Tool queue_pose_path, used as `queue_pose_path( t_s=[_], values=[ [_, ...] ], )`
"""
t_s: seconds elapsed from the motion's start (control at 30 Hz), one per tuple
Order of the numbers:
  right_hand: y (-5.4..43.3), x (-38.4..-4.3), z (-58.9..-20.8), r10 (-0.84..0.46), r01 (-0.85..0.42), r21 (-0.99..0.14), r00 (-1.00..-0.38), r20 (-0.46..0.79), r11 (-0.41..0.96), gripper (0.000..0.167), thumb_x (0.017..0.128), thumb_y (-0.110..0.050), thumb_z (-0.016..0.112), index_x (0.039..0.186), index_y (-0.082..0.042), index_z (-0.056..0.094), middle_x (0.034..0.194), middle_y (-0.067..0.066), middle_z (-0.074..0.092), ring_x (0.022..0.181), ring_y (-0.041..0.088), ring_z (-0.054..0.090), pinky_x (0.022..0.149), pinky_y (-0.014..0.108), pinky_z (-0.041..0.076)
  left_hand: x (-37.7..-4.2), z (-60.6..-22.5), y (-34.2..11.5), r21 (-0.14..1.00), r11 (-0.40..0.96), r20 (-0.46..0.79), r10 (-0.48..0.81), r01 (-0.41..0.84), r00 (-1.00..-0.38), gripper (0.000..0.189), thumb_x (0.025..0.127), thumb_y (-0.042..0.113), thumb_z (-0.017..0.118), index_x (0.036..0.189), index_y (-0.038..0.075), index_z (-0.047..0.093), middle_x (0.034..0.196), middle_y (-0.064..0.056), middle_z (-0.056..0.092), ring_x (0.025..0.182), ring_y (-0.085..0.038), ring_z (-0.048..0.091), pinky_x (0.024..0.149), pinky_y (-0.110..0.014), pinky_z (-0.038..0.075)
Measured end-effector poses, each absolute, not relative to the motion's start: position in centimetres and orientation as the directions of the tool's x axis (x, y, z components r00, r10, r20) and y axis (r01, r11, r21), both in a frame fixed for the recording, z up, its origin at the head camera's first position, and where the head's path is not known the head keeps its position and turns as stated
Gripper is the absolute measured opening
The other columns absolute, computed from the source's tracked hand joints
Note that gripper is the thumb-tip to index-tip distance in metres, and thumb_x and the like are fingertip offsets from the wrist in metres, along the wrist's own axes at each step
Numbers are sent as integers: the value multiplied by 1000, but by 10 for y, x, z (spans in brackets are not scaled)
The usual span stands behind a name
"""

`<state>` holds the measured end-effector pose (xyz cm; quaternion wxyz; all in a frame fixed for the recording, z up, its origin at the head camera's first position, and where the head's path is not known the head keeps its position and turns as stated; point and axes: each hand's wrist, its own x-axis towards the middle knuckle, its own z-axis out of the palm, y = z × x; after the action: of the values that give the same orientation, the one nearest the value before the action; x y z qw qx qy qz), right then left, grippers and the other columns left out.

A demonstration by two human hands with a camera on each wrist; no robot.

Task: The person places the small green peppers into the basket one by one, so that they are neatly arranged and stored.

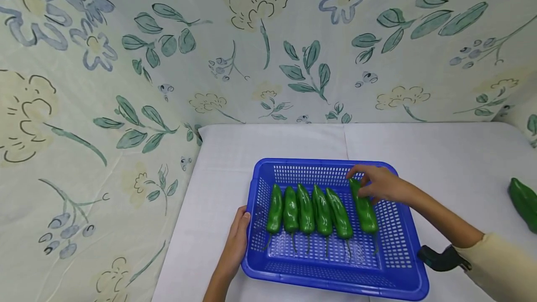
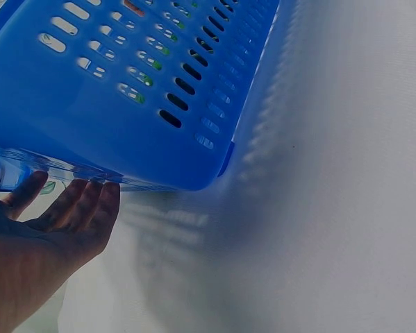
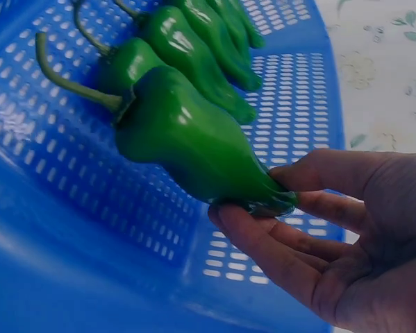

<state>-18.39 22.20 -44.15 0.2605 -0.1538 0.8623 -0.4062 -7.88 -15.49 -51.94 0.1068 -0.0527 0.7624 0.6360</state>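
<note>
A blue plastic basket [image 1: 335, 280] with slotted walls holds several glossy green peppers [image 1: 306, 209] side by side, stems toward the near edge. Apart from that row, on the right, lies another green pepper [image 3: 187, 132]. My right hand [image 1: 382, 183] pinches it near its pointed tip between thumb and fingers, as the right wrist view shows. My left hand [image 1: 235, 241] is at the basket's left side; in the left wrist view its fingertips [image 2: 110, 194] touch the outer wall, fingers fairly straight.
A white cloth [image 1: 222, 162] covers the table under the basket. Another green pepper [image 1: 523, 204] lies on the cloth at the far right. Behind and to the left hangs floral fabric [image 1: 268, 78]. A black strap device [image 1: 444, 258] sits at my right sleeve.
</note>
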Motion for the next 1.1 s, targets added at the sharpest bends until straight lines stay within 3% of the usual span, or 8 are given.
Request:
queue_pose_path(
  t_s=[0.23,0.53,1.1],
  values=[
    [208,-175,-458,-454,-38,-760,-821,-346,649,47,80,5,67,125,5,56,77,10,58,58,19,61,54,42,56,-79,-521,-156,959,187,-227,54,-214,-972,46,110,38,25,140,6,41,128,-13,53,117,-26,50,102,-50,38],
    [200,-172,-466,-444,-48,-750,-830,-337,660,46,81,7,66,126,5,56,72,8,59,50,19,56,49,41,53,-79,-521,-156,962,182,-219,63,-205,-974,46,110,39,24,140,8,41,127,-12,52,118,-26,50,102,-50,38],
    [191,-167,-475,-424,-12,-766,-838,-342,642,45,82,9,65,125,6,50,88,17,63,65,22,64,54,38,56,-80,-521,-155,961,179,-223,61,-209,-973,45,110,38,24,140,8,41,127,-12,52,117,-26,50,101,-48,38]
  ],
)
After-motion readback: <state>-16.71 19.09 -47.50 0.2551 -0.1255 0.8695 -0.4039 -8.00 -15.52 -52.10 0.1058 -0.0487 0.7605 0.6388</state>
